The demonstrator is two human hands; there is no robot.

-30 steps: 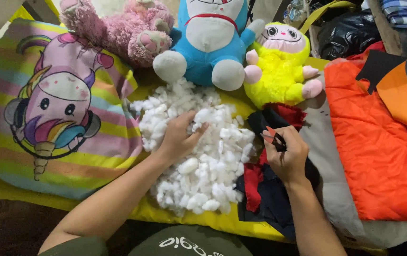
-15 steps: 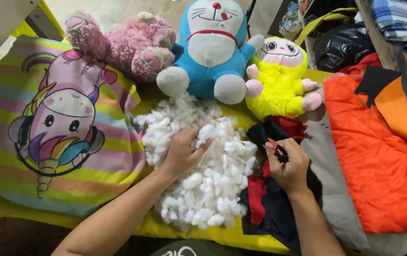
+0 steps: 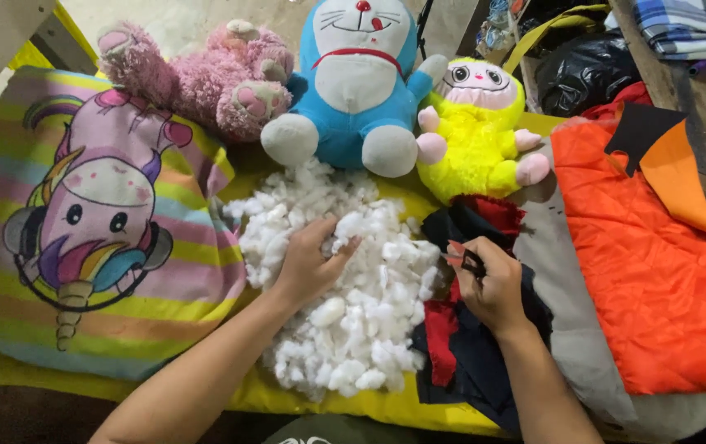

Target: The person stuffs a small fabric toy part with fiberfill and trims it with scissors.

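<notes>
1. Yellow cloth covers the tabletop, which is crowded from edge to edge, with bags and folded checked cloth on the wooden floor beyond it.
2. The left hand lies palm down on a heap of white stuffing, fingers spread and curled into the fluff. It seems to be gathering a tuft rather than clamping one, so the hand is loosely open and pressed into the pile.
3. The stuffing spreads out under and in front of that hand, and reaches across to just beside the right hand, so either hand can get at it.
4. The right hand is closed around something small and dark with a reddish tip, pinched between thumb and fingers. What the small thing is cannot be told at this size.
5. Under the right hand lies a dark navy and red fabric piece, spread flat, likely so it stays put while being worked.
6. Beyond both hands sit three plush toys in a row: a pink one, a blue and white cat and a yellow one.
7. Outward from the left hand lies a striped unicorn cushion cover; outward from the right, an orange quilted cloth over grey fabric.
</notes>
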